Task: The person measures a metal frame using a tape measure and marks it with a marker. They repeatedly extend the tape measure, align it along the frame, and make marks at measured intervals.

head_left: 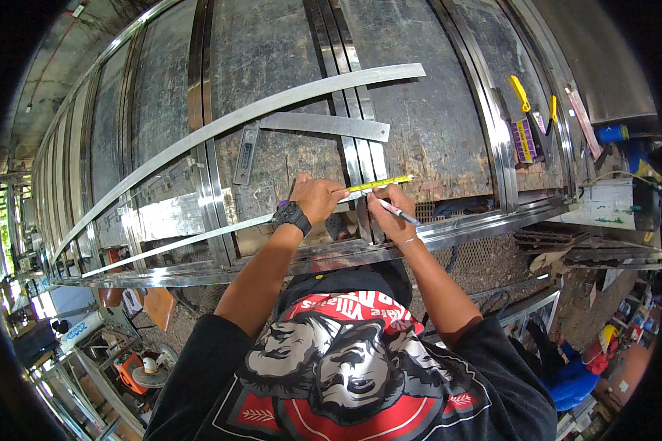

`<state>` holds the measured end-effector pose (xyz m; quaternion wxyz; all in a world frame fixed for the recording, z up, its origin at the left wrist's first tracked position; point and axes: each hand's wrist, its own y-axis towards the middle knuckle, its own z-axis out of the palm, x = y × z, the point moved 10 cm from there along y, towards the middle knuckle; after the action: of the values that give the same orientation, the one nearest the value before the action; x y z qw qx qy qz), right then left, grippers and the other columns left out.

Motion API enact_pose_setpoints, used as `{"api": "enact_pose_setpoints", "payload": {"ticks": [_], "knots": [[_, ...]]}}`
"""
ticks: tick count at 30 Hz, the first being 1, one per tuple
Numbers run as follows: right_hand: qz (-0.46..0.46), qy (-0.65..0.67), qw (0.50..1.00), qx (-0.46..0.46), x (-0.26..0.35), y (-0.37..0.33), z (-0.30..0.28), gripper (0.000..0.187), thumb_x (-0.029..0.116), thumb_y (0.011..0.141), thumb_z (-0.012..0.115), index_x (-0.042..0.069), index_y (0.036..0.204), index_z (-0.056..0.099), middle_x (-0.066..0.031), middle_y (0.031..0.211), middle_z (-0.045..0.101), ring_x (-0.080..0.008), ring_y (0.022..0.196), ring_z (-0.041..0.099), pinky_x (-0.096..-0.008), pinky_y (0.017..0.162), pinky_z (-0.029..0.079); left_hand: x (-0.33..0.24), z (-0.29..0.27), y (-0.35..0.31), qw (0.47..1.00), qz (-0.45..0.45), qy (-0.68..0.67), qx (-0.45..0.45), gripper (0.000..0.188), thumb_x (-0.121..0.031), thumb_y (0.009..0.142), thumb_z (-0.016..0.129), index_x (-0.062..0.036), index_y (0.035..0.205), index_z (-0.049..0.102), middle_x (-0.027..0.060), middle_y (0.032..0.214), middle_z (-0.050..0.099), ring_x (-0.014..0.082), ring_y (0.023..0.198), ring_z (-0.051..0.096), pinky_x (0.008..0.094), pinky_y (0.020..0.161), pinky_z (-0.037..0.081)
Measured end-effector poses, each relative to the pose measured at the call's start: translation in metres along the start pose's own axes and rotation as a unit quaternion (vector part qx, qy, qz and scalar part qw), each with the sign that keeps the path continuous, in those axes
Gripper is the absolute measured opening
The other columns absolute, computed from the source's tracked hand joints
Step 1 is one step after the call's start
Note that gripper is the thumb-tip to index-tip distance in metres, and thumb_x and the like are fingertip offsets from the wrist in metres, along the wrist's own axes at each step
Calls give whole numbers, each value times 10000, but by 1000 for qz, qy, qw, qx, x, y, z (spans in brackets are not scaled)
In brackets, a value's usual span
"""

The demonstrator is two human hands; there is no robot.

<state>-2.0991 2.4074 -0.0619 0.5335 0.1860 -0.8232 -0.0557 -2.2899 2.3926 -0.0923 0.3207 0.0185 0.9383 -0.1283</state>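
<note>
Over a metal frame [506,184], thin yellow measuring tape [379,184], dark-marked, left hand [318,198] pinching it, right hand [387,223] gripping pen [400,213]

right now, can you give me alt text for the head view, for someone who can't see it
Bare hands at work over a metal frame: the left hand holds a yellow tape, the right hand a pen. Beyond them lie a square and a long metal bar.

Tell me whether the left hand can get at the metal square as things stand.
Probably yes: the metal square lies just beyond the left hand with nothing visible between, though that hand is occupied at the yellow tape.
</note>
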Motion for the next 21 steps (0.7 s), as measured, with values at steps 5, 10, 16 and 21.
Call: {"api": "enact_pose_setpoints", "payload": {"ticks": [5,10,16,21], "knots": [[204,154,965,-55,-40,-20,-15,179,138,975,772,16,932,648,-60,831,703,-114,731,636,-296,662,521,-5,-2,1,1000,-6,7,12,270,-389,1002,697,-176,980,862,67,936,810,263,797,674,432,952,383],[210,124,951,-188,-38,-26,-76,421,374,1073,672,-1,1265,693,-84,1028,753,-191,959,697,-333,913,543,9,9,3,1000,0,-3,-4,270,-395,998,701,-177,980,860,61,973,814,243,820,695,442,958,385],[168,5,972,-162,-46,-17,-104,350,284,1068,672,-22,1230,723,-170,1178,737,-258,1082,695,-370,981,529,8,8,2,1000,-8,-2,-12,277,-403,995,703,-176,970,860,56,962,815,244,810,696,432,957,388],[15,-93,994,-51,-29,17,-85,256,88,1025,643,-9,1259,685,-224,1219,712,-387,1144,685,-425,1027,518,11,10,3,1000,-14,21,-3,284,-416,992,707,-176,971,858,68,921,809,251,801,692,416,963,396]]}}
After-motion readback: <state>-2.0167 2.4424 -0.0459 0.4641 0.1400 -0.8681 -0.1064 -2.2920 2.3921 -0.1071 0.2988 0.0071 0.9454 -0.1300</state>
